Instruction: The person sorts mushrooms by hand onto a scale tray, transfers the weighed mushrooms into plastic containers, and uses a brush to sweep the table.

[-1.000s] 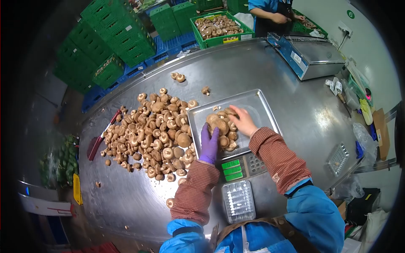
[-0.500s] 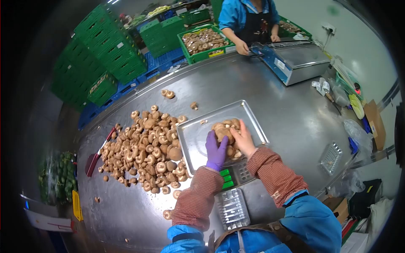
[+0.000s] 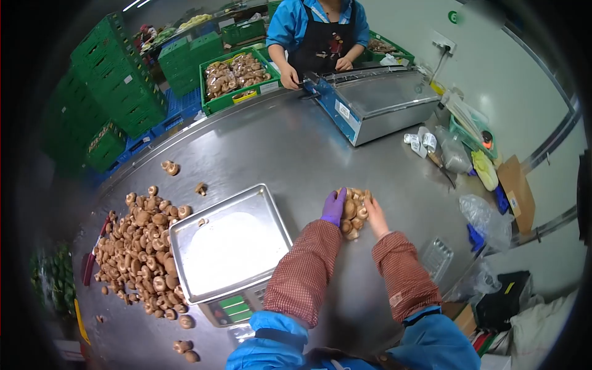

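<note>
My left hand (image 3: 334, 206), in a purple glove, and my bare right hand (image 3: 375, 216) press from either side on a heap of brown mushrooms (image 3: 356, 213). This heap is over the steel table, right of the scale; whether a plastic tray is under it I cannot see. On the scale (image 3: 233, 308) lies a shallow metal pan (image 3: 228, 246), holding only a small mushroom piece (image 3: 202, 222) near its far left side. Left of the pan spreads a big pile of loose mushrooms (image 3: 145, 246).
A red-handled knife (image 3: 90, 262) lies beyond the pile. A clear plastic tray (image 3: 436, 259) is on the right. Across the steel table (image 3: 265, 148), a person (image 3: 320, 40) stands at a metal wrapping machine (image 3: 370, 105). Green crates (image 3: 102, 68) are stacked at the back left.
Both hands have carried the mushrooms off the metal pan to the right, over the table. My view has turned right. The co-worker stays at the machine.
</note>
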`<action>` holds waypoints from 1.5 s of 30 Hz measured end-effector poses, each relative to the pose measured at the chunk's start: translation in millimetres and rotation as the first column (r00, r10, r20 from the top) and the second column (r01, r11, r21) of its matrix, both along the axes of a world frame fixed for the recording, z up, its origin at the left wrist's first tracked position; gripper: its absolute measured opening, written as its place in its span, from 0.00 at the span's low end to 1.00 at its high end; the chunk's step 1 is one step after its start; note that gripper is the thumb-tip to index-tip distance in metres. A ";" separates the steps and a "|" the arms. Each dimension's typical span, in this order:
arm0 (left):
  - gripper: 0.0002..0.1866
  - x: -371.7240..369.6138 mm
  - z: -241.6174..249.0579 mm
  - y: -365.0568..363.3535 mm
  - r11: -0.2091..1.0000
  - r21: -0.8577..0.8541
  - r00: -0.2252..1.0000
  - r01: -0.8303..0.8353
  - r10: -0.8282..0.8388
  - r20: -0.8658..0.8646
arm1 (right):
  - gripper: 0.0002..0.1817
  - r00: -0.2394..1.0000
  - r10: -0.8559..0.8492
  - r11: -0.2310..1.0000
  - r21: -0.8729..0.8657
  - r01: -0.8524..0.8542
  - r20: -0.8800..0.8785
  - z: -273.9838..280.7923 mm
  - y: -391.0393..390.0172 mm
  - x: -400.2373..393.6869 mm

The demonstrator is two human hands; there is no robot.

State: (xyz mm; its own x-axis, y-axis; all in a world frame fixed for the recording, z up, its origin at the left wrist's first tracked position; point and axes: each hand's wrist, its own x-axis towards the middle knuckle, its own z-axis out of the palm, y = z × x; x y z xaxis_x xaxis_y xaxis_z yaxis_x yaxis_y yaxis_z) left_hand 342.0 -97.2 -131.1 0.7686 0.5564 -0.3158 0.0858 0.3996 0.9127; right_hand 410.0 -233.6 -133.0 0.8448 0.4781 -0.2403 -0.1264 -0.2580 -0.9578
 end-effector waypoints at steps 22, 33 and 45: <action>0.43 -644.9 9.1 36.5 0.030 0.896 0.133 -0.444 0.991 0.032 | 0.22 0.329 0.940 0.333 -0.465 -0.820 0.093 -5.0 -48.3 -401.2; 0.29 -782.8 -52.2 240.6 0.350 0.727 0.536 -0.591 0.844 0.030 | 0.15 0.661 0.568 0.488 -0.446 -0.750 -0.490 45.2 -20.8 -429.3; 0.28 -732.3 -12.0 247.9 0.630 0.565 0.795 -0.532 0.601 0.077 | 0.09 0.720 0.592 0.440 -0.603 -0.665 -0.363 60.4 -44.5 -415.6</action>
State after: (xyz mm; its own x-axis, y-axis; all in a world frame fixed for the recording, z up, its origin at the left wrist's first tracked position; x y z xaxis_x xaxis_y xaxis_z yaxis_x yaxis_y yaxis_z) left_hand -390.3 150.6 -143.1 0.2233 0.9680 0.1147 0.1214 -0.1443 0.9821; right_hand -5.7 -278.2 -72.6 0.3376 0.5478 -0.7655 0.2698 -0.8354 -0.4788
